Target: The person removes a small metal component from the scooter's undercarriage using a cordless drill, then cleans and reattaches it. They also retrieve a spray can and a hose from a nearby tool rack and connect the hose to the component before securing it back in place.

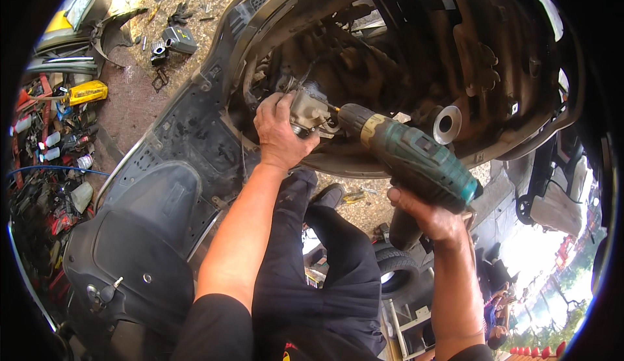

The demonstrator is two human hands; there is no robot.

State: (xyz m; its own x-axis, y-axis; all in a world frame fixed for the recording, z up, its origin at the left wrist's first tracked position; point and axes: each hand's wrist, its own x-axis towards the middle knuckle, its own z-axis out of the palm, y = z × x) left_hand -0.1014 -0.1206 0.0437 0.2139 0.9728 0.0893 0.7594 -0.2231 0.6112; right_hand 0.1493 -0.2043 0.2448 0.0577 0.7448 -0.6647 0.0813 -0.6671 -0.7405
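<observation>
My left hand point(278, 132) grips a grey cast-metal part point(310, 109) that looks like a carburetor, at the left end of a scooter's open body cavity point(390, 68). In my right hand point(434, 219) is a green and black cordless drill point(426, 159), held level with its chuck pointing left. The drill's bit tip meets or nearly meets the right side of the metal part; I cannot tell whether it touches. Part of the drill's handle is hidden by my fingers.
The scooter's dark floor panel point(195, 133) and front cover with a key point(117, 283) lie at left. Loose tools and a yellow bottle point(87, 92) crowd the far left. A black part point(179, 39) rests on the ground. A tire point(396, 270) stands lower right; people are beyond.
</observation>
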